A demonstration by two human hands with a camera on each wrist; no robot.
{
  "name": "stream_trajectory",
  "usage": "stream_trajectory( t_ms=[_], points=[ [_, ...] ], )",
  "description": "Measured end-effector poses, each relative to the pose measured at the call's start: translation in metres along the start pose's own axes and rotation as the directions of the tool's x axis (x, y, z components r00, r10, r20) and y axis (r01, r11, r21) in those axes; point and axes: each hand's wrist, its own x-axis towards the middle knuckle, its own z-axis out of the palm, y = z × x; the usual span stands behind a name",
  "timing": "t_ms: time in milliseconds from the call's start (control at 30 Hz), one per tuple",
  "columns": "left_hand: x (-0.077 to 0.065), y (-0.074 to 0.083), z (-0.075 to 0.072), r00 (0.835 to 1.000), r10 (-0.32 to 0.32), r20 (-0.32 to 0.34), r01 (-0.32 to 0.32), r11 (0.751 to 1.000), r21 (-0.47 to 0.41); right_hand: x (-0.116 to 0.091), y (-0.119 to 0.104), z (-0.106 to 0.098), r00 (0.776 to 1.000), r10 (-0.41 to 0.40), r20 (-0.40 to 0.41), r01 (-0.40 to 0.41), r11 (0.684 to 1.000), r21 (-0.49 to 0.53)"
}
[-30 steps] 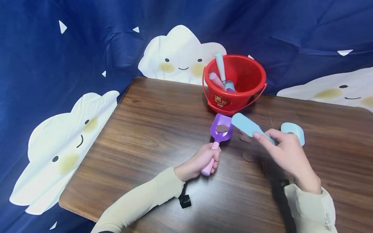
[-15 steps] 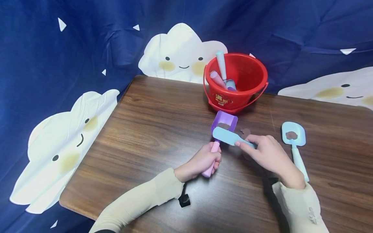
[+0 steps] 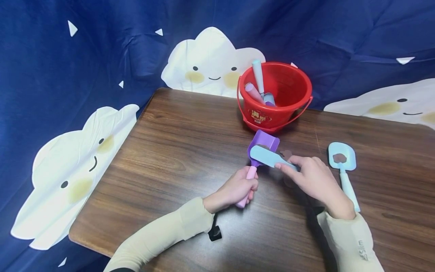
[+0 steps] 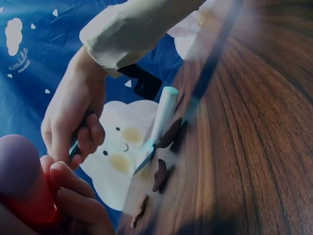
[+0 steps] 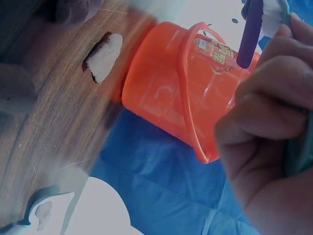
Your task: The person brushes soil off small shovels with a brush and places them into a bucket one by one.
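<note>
My left hand point(image 3: 238, 187) grips the pink handle of a purple toy shovel point(image 3: 268, 138), its scoop pointing toward the bucket. A brown lump point(image 3: 263, 146) lies in that scoop, partly covered. My right hand point(image 3: 314, 181) holds a light blue toy spatula point(image 3: 263, 155) near the neck, thumb along it; its flat blade overlaps the scoop and the lump in the head view. On the table beside them are several flat brown pieces point(image 4: 160, 175), partly behind the right hand in the head view. In the right wrist view the curled fingers point(image 5: 274, 98) hide most of the spatula.
Just behind the scoop stands a red bucket point(image 3: 282, 118) with pink- and blue-handled tools inside. To the right, a light blue toy shovel point(image 3: 349, 189) lies on the wooden table point(image 3: 163, 151) with a brown piece in its scoop. A blue curtain point(image 3: 136, 22) hangs behind.
The right hand has brought the spatula left and down over the purple scoop, uncovering the blue shovel at right. In the last half second the spatula shifted slightly right, and the scoop turned slightly.
</note>
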Motion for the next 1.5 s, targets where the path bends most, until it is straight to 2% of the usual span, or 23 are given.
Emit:
stream_trajectory(
  t_ms=[333, 533, 733, 800, 933, 1000, 1167, 1367, 1433, 1500],
  points=[
    [0.0, -0.001, -0.001, 1.0, 0.023, 0.014, -0.023, 1.0, -0.012, 0.0, 0.0, 0.001, 0.999, 0.021, -0.043, -0.023, 0.999, -0.044],
    [-0.001, -0.001, -0.002, 0.999, 0.035, 0.02, -0.035, 0.999, 0.007, 0.0, 0.001, 0.003, 0.994, 0.011, -0.111, -0.016, 0.999, -0.05],
    [-0.001, 0.0, -0.002, 0.999, 0.015, 0.043, -0.013, 0.999, -0.034, -0.001, 0.003, 0.004, 0.984, -0.005, -0.178, -0.004, 0.999, -0.049],
    [-0.003, 0.001, -0.001, 0.998, -0.01, 0.057, 0.014, 0.998, -0.063, -0.001, 0.005, 0.004, 0.975, -0.012, -0.222, 0.001, 0.999, -0.051],
    [-0.006, 0.002, 0.001, 0.993, -0.046, 0.108, 0.057, 0.994, -0.096, 0.0, 0.013, 0.004, 0.939, -0.022, -0.343, 0.002, 0.998, -0.059],
    [-0.007, 0.002, 0.002, 0.991, -0.055, 0.119, 0.066, 0.993, -0.096, 0.0, 0.018, 0.003, 0.926, -0.023, -0.378, 0.001, 0.998, -0.058],
    [-0.007, 0.003, 0.006, 0.991, -0.059, 0.116, 0.072, 0.992, -0.106, -0.003, 0.022, 0.001, 0.935, 0.005, -0.355, -0.009, 1.0, -0.01],
    [-0.004, 0.001, 0.005, 0.993, -0.063, 0.101, 0.076, 0.989, -0.129, -0.006, 0.015, -0.005, 0.911, 0.024, -0.411, 0.019, 0.995, 0.099],
    [-0.004, 0.001, 0.004, 0.994, -0.059, 0.095, 0.071, 0.99, -0.123, -0.007, 0.013, -0.007, 0.919, 0.013, -0.394, 0.033, 0.993, 0.11],
    [-0.005, 0.002, 0.003, 0.995, -0.05, 0.086, 0.06, 0.992, -0.112, -0.007, 0.011, -0.007, 0.943, -0.006, -0.332, 0.045, 0.993, 0.108]
  ],
)
